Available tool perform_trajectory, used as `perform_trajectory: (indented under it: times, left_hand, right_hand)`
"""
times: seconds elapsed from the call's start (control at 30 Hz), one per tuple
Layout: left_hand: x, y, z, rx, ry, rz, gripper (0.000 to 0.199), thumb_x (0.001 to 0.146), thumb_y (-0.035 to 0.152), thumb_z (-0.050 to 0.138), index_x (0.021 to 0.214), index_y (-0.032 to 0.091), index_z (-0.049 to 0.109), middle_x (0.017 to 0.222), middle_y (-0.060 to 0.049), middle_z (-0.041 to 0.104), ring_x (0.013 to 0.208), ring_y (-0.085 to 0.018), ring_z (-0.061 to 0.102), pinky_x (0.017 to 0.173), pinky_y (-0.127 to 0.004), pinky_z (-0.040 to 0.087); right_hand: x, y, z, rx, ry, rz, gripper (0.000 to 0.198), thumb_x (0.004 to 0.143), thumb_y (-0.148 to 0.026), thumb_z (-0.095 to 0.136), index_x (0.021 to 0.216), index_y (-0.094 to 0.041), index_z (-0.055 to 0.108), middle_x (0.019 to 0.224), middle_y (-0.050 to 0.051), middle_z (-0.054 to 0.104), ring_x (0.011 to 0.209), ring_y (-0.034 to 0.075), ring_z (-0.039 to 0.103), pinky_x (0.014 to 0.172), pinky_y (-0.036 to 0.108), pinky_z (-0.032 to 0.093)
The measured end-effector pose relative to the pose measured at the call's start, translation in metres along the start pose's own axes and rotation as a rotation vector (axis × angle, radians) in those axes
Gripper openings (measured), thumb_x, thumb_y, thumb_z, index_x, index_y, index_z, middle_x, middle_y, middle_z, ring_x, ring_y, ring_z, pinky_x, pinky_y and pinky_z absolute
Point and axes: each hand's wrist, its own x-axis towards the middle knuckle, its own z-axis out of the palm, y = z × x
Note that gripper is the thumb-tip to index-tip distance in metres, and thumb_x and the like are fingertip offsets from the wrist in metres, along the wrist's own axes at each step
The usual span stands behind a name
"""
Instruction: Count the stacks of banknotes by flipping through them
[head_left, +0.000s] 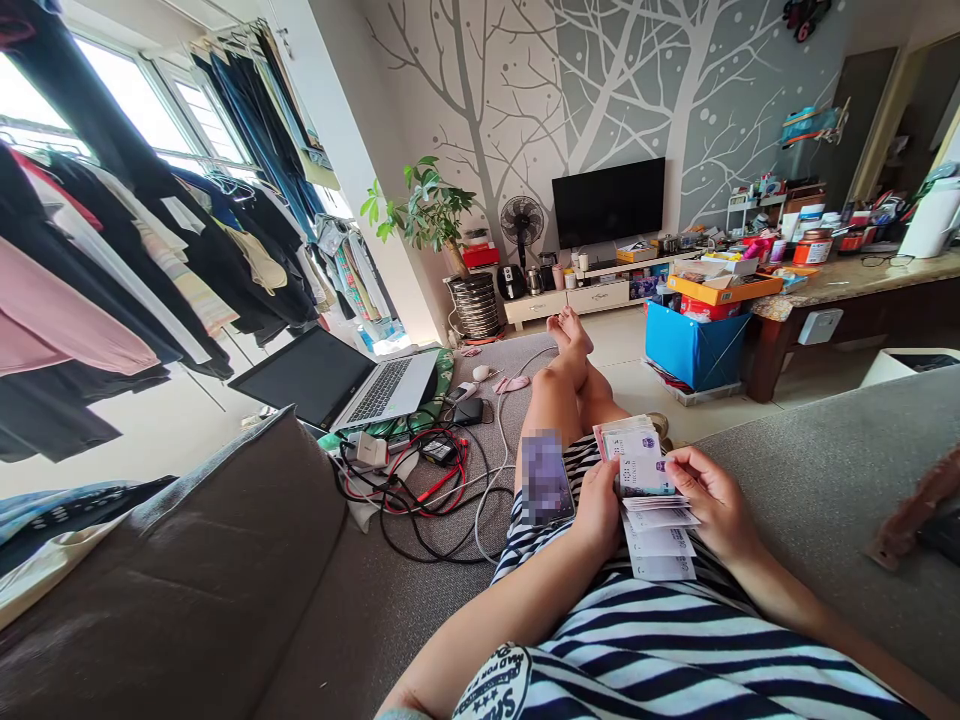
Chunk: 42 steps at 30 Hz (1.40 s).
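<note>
My left hand (598,508) is closed on the left side of a fanned stack of printed paper slips (643,472), pale with purple marks and looking like banknotes. My right hand (712,500) pinches the right edge of the same slips between thumb and fingers. More slips (660,545) hang in overlapping steps below the hands, over the striped clothing (645,650). A phone (546,478) with a blurred purple screen lies on my lap, left of my left hand.
An open laptop (382,388) sits on the grey sofa (465,520) at left, beside tangled cables (427,490) and chargers. Stretched-out legs (559,400) lie ahead. A blue box (696,348) stands by a cluttered table (847,285). Clothes (112,260) hang at left.
</note>
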Motion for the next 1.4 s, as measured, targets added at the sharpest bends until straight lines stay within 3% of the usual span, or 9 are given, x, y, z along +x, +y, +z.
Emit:
perform_trajectory:
  times: [0.33,0.7,0.9,1.13,1.3,1.4]
  left_hand:
    - [-0.005,0.009,0.005,0.040,0.020,0.017,0.026,0.063,0.041,0.072,0.068,0.016,0.071,0.071,-0.006,0.072,0.071,-0.022,0.059,0.077,-0.034,0.048]
    - [0.002,-0.006,-0.005,-0.025,0.001,-0.002,0.023,0.066,0.037,0.073,0.074,0.015,0.074,0.073,-0.006,0.073,0.075,-0.024,0.064,0.077,-0.033,0.048]
    - [0.001,-0.006,-0.006,-0.040,0.006,-0.013,0.020,0.067,0.035,0.073,0.074,0.016,0.074,0.071,-0.005,0.072,0.070,-0.021,0.062,0.070,-0.030,0.046]
    - [0.002,-0.008,-0.006,-0.122,-0.010,-0.053,0.032,0.062,0.036,0.079,0.086,0.015,0.076,0.080,-0.008,0.076,0.085,-0.028,0.070,0.082,-0.037,0.051]
    - [0.002,-0.008,-0.006,-0.107,-0.001,-0.074,0.031,0.060,0.033,0.079,0.086,0.016,0.076,0.082,-0.008,0.077,0.089,-0.030,0.071,0.086,-0.039,0.052]
    - [0.002,-0.008,-0.006,-0.109,-0.002,-0.072,0.030,0.058,0.029,0.080,0.085,0.016,0.076,0.082,-0.009,0.077,0.088,-0.029,0.071,0.086,-0.038,0.052]
  right_hand:
    - [0.000,0.002,0.000,0.015,-0.010,-0.001,0.035,0.092,-0.056,0.062,0.083,-0.022,0.066,0.068,0.000,0.060,0.062,0.017,0.053,0.056,0.026,0.042]
    - [0.000,0.002,0.000,0.051,-0.012,0.008,0.041,0.090,-0.061,0.062,0.080,-0.022,0.066,0.065,-0.001,0.054,0.059,0.016,0.049,0.054,0.026,0.039]
    - [0.000,-0.002,0.000,0.048,0.002,-0.022,0.044,0.089,-0.063,0.062,0.077,-0.021,0.065,0.063,-0.001,0.053,0.058,0.015,0.048,0.053,0.026,0.039]
    - [-0.002,-0.002,0.001,0.025,-0.048,-0.024,0.049,0.095,-0.063,0.054,0.070,-0.021,0.060,0.054,-0.002,0.052,0.050,0.014,0.045,0.050,0.027,0.037]
    - [0.004,0.008,0.002,-0.087,0.104,0.013,0.048,0.084,-0.068,0.065,0.072,-0.023,0.055,0.059,-0.003,0.053,0.054,0.015,0.049,0.052,0.026,0.040]
    - [0.006,0.016,0.001,-0.129,0.117,0.023,0.048,0.084,-0.069,0.064,0.074,-0.023,0.055,0.063,-0.002,0.054,0.056,0.016,0.050,0.054,0.027,0.041]
